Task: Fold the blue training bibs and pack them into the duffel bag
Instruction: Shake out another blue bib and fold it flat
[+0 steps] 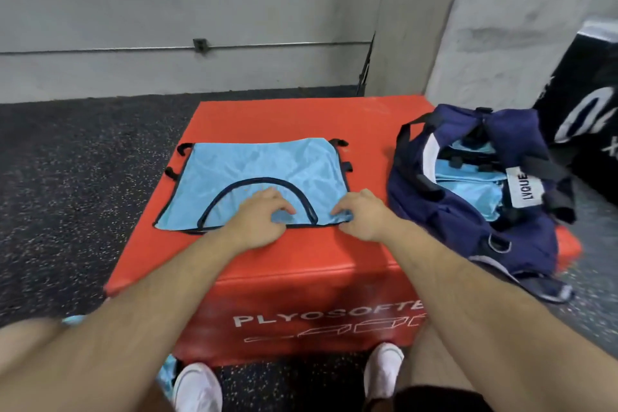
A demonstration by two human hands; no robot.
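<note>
A light blue training bib [257, 165] with dark trim lies flat on the red foam box [301, 264], its neck opening toward me. My left hand [259, 219] rests on the near edge by the neck opening, fingers curled onto the cloth. My right hand [363, 214] pinches the bib's near right corner. A navy duffel bag [468, 227] stands open on the box's right side, with folded blue bibs [475, 187] showing inside.
More blue cloth [167, 375] hangs near my left leg at the bottom edge. A black box [588, 117] stands behind the bag at right. Speckled rubber floor [83, 177] lies left of the red box; a grey wall [200, 10] is behind.
</note>
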